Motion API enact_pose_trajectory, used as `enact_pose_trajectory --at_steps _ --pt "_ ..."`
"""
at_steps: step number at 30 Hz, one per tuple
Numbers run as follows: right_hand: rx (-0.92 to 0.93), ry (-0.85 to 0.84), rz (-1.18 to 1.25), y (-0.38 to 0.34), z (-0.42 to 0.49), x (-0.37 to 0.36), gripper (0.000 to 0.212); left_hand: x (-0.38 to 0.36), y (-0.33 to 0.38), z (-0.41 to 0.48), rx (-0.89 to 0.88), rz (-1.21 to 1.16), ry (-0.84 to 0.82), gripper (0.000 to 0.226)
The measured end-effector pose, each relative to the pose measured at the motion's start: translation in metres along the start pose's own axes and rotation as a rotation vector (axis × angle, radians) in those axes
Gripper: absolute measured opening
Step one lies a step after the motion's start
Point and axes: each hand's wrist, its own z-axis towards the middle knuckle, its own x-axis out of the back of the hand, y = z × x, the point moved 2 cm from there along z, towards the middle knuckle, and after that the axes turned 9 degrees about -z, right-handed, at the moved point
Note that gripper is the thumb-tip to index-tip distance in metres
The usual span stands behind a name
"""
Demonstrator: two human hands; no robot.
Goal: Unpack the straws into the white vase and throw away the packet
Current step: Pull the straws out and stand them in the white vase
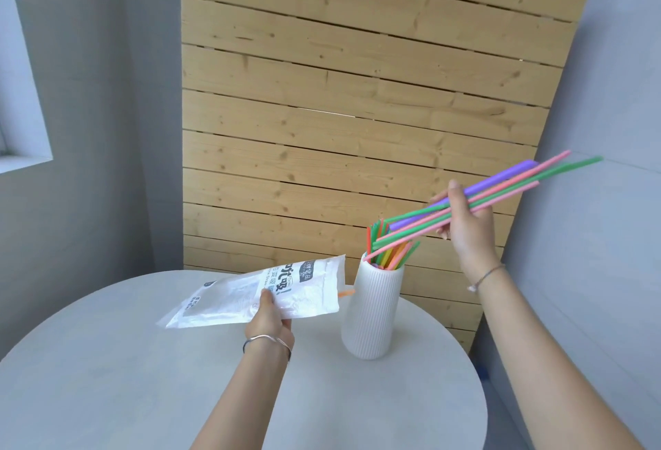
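the right hand [465,224] is gripping a slanted bunch of straws [500,195], lower tips over the white vase [372,310] on the table [143,378]; the left hand [268,321] is pinching the packet [257,296] beside the vase, above the tabletop

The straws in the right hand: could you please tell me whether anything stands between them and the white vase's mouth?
Only the straws already standing in the white vase, which crowd its mouth where the held straws point their lower tips. The packet in the left hand is left of the vase, clear of the path.
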Motion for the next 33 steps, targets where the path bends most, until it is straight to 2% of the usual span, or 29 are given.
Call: enact_pose_trajectory --at_steps 6,13,22,27,29,31,33 --pt "0.121 -0.036 -0.173 -0.009 0.016 0.0 0.039 -0.001 -0.006 0.0 0.015 0.008 0.002 0.042" --pt "0.216 -0.251 -0.424 0.003 0.011 -0.017 0.035 -0.001 -0.005 0.004 0.013 0.021 0.012 0.042" --pt "0.137 -0.381 -0.614 0.023 0.009 -0.032 0.033 0.002 -0.003 0.008 0.011 0.029 0.011 0.039" --pt "0.109 -0.319 -0.587 0.026 0.009 -0.031 0.036 0.002 -0.003 0.008 0.018 0.025 0.003 0.039" --pt "0.103 -0.326 -0.657 0.028 0.01 -0.03 0.035 0.002 -0.002 0.008 0.015 0.024 0.003 0.04" --pt "0.072 -0.372 -0.738 0.033 0.011 -0.03 0.034 0.001 -0.003 0.008 0.016 0.026 0.007 0.04" --pt "0.026 -0.44 -0.719 0.038 0.012 -0.034 0.031 0.002 -0.003 0.009 0.012 0.02 0.018 0.039"
